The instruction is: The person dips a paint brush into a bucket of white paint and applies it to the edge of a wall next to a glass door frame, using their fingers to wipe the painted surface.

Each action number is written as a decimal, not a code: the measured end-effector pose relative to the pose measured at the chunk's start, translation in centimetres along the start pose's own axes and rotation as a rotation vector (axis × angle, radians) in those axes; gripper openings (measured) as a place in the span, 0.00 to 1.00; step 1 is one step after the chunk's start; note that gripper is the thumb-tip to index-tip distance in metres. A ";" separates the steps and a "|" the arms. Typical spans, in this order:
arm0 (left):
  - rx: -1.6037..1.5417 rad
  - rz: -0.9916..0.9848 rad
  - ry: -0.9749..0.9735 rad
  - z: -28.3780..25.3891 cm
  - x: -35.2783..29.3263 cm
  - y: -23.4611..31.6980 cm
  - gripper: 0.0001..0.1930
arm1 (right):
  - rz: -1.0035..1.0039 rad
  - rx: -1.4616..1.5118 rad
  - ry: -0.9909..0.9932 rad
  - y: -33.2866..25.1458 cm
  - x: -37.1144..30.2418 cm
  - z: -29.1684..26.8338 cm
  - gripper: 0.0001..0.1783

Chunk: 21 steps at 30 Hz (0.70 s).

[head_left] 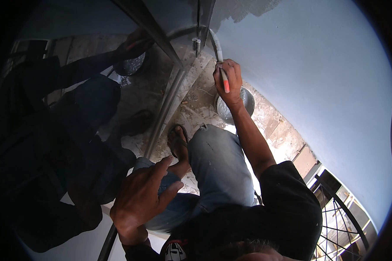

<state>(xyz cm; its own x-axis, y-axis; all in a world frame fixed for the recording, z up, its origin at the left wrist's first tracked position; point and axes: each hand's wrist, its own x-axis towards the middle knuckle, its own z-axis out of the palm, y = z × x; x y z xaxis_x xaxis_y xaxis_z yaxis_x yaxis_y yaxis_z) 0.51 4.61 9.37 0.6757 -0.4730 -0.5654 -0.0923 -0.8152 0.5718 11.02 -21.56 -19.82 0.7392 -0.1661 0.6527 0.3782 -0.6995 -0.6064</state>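
In my right hand (228, 80) is a paintbrush (226, 86) with a red-ended handle, my fingers wrapped round it. Its long, curved, grey-coated end (216, 43) reaches up to the corner where the pale blue-grey wall (309, 74) meets a dark frame (204, 21). Just under my right wrist, a round bucket (244, 102) of wet grey paint stands on the floor, partly hidden by my arm. My left hand (146, 193) is raised above my left knee, its fingers apart and holding nothing.
Dark glass (87, 87) on the left reflects me and the bucket. A metal floor track (165, 108) runs along its foot. Darker grey paint (248, 9) covers the wall's upper part. A spoked wheel (339, 213) stands at the lower right. The floor (196, 95) is dusty and splattered.
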 end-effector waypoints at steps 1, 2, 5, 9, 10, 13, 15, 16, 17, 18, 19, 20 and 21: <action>0.005 0.010 0.002 0.0 0.0 0.0 0.30 | -0.003 -0.003 0.004 0.1 0.0 0.0 0.18; 0.010 0.020 0.003 0.0 0.1 -0.1 0.29 | -0.006 -0.006 0.008 0.1 0.0 0.1 0.17; 0.013 0.007 -0.003 -0.1 0.1 0.0 0.30 | 0.007 -0.003 0.002 0.1 -0.1 0.1 0.18; 0.020 0.001 -0.005 -0.1 0.1 0.0 0.30 | 0.006 -0.007 0.001 0.3 -0.3 0.1 0.18; 0.020 0.004 -0.001 -0.1 0.0 -0.1 0.30 | 0.003 -0.009 0.001 0.4 -0.3 0.1 0.18; 0.017 -0.003 0.007 0.0 -0.1 -0.1 0.30 | 0.000 -0.020 -0.002 0.4 -0.4 0.2 0.18; 0.020 -0.009 0.013 -0.1 -0.1 0.0 0.30 | 0.005 -0.025 -0.007 0.3 -0.4 0.3 0.18; 0.023 -0.010 0.017 -0.1 -0.1 0.1 0.30 | 0.008 -0.026 -0.013 0.3 -0.4 0.3 0.18; 0.027 -0.010 0.021 -0.1 -0.1 0.1 0.30 | 0.010 -0.028 -0.017 0.3 -0.4 0.2 0.18; 0.027 -0.008 0.023 -0.1 -0.1 0.0 0.30 | 0.010 -0.029 -0.017 0.4 -0.4 0.2 0.18; 0.027 -0.007 0.025 0.0 -0.1 0.0 0.30 | 0.010 -0.029 -0.016 0.5 -0.4 0.2 0.18; 0.027 -0.006 0.028 0.0 -0.1 -0.1 0.30 | 0.009 -0.029 -0.016 0.5 -0.4 0.2 0.18; 0.027 -0.021 0.016 -0.1 0.0 0.1 0.30 | 0.017 -0.024 -0.016 0.4 -0.4 0.2 0.18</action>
<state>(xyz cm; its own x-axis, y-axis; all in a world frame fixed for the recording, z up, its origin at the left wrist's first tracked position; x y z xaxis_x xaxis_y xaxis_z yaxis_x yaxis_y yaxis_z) 0.54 4.62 9.49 0.6896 -0.4505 -0.5671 -0.0979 -0.8338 0.5433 10.98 -21.64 -20.45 0.7542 -0.1670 0.6350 0.3525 -0.7130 -0.6061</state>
